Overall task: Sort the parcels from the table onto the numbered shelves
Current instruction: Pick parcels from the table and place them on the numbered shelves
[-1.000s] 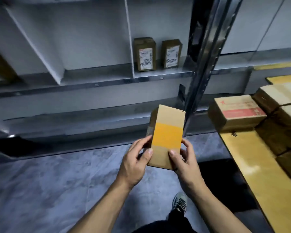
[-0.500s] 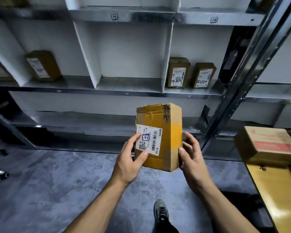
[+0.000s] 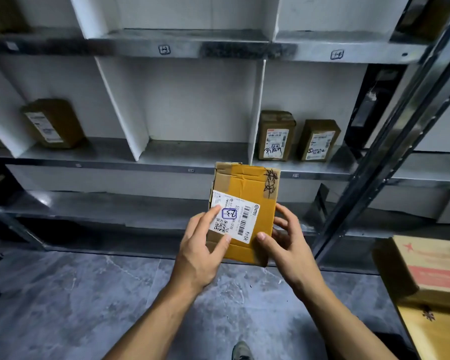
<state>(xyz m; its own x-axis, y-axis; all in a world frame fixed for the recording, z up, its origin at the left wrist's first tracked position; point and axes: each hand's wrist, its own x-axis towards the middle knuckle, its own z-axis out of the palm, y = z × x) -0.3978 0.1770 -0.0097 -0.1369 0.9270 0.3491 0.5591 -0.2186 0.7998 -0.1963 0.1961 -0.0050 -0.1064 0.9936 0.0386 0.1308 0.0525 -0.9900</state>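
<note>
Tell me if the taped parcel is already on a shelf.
No, the left hand and right hand hold the parcel in front of the shelves.

Your parcel [image 3: 252, 188] is brown cardboard banded in orange-yellow tape; its white label [image 3: 240, 216] carries black barcodes and a blue-boxed mark. Your floor [image 3: 76, 294] is grey, veined pale; the table [image 3: 439, 339] yellow.

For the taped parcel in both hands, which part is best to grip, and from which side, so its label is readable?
Probably the two long side faces, one hand from each side: the parcel is flat, and fingers of the left hand lie on the white label.
</note>
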